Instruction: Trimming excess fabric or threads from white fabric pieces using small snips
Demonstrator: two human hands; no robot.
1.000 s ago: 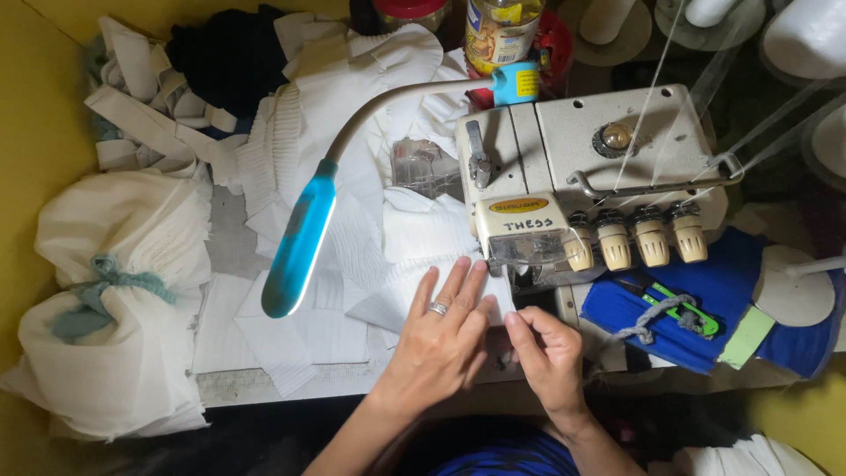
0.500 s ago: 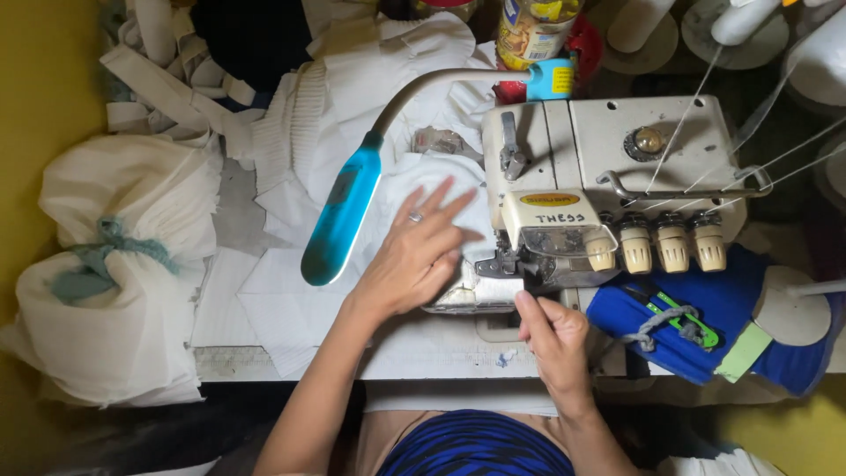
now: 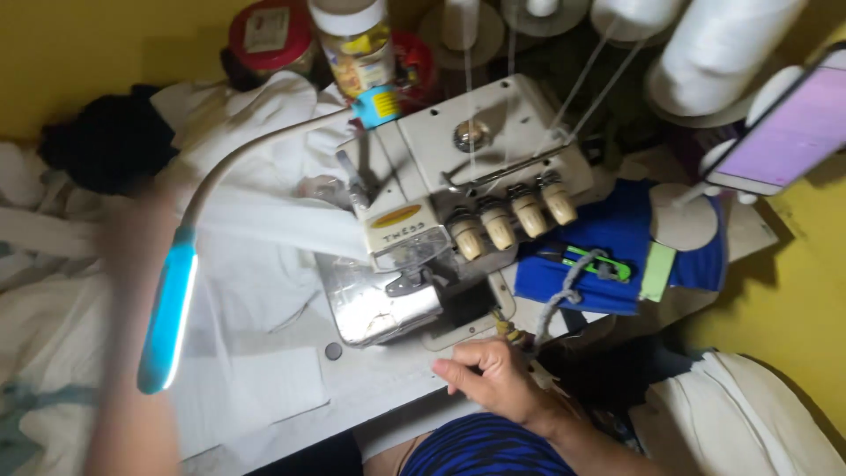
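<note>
So we've got our right hand (image 3: 495,381) loosely curled with nothing in it at the table's front edge, just below the overlock machine (image 3: 441,220), while our left hand (image 3: 132,238) is a blur over the white fabric (image 3: 256,264), can't tell its grip.

Behind the overlock sewing machine (image 3: 458,185): red-lidded jar (image 3: 269,35), yellow-labelled jar (image 3: 357,44), white thread cones (image 3: 705,53). To its right, blue cloth (image 3: 617,247) and a propped phone (image 3: 784,132). To its left, a blue gooseneck lamp (image 3: 167,308).
</note>
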